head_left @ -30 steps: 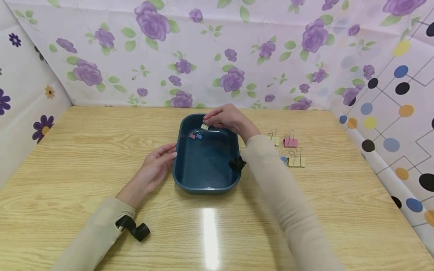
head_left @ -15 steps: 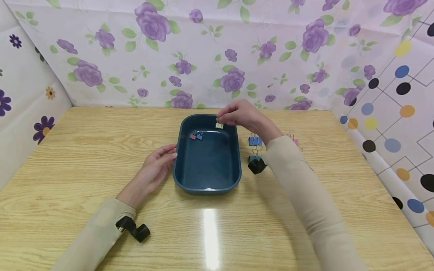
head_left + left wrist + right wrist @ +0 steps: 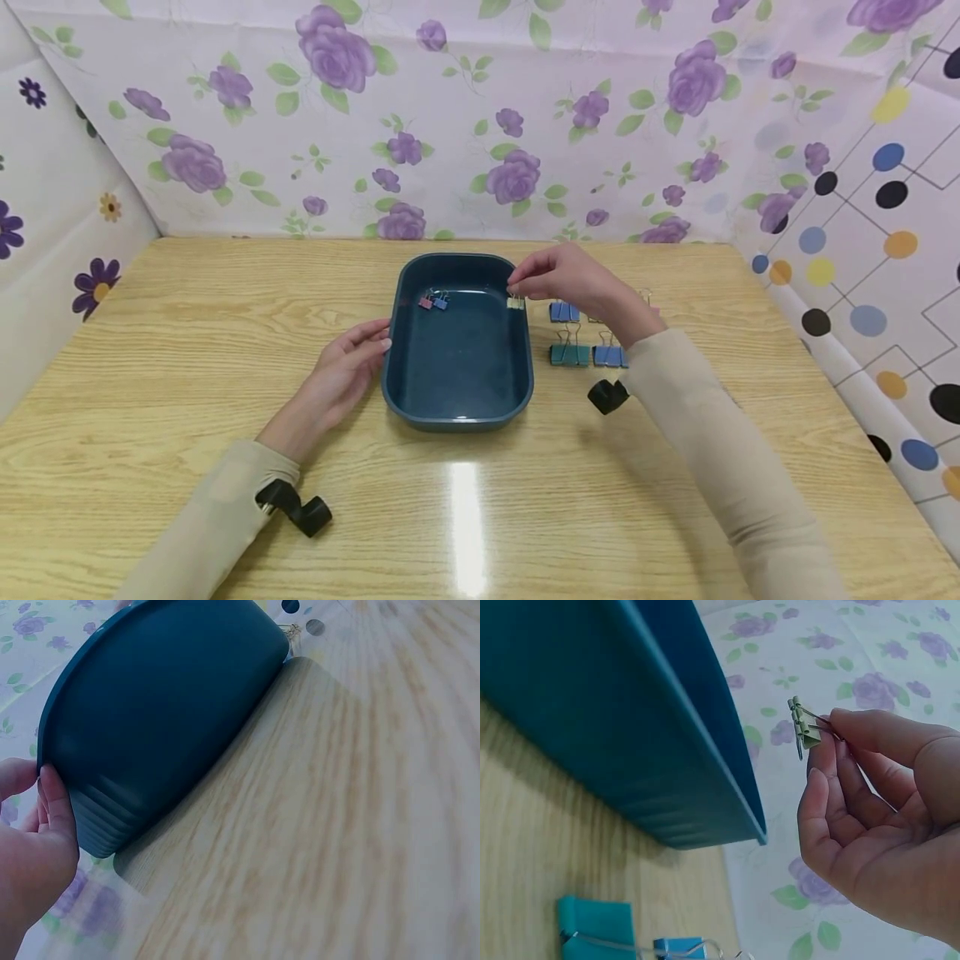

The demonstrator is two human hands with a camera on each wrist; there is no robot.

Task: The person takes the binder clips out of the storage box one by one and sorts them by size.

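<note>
Left hand (image 3: 341,379) flat against the left wall of the blue tray (image 3: 457,412), fingers straight and relaxed, gripping nothing, seemingly just there to keep the tray from sliding on the wooden table (image 3: 187,333). Inside the tray, near its far left corner, a pink clip (image 3: 426,302) and a small blue clip (image 3: 441,302) side by side, touching or nearly so. Over at the tray's right rim, toward the far end, right hand (image 3: 577,283) pinching a pale yellow-green binder clip (image 3: 515,302) by its wire handles between thumb and fingertips, clip body hanging down above the rim; held by the wires, probably, so the body dangles free. Right of the tray, on the table: a blue clip (image 3: 564,312) farther back, a teal clip (image 3: 569,354) and another blue clip (image 3: 609,356) nearer, in loose rows, well clear of the tray wall. More clips behind the right hand, mostly hidden.

Left wrist view: fingertips (image 3: 56,802) pressed on the tray's ribbed outer corner, contact far plainer than from the head. Right wrist view: the clip (image 3: 804,729) close up, wires nipped between thumb and finger, clearly apart from the tray edge (image 3: 705,727), a gap the head view cannot settle; tray contents out of sight here.
</note>
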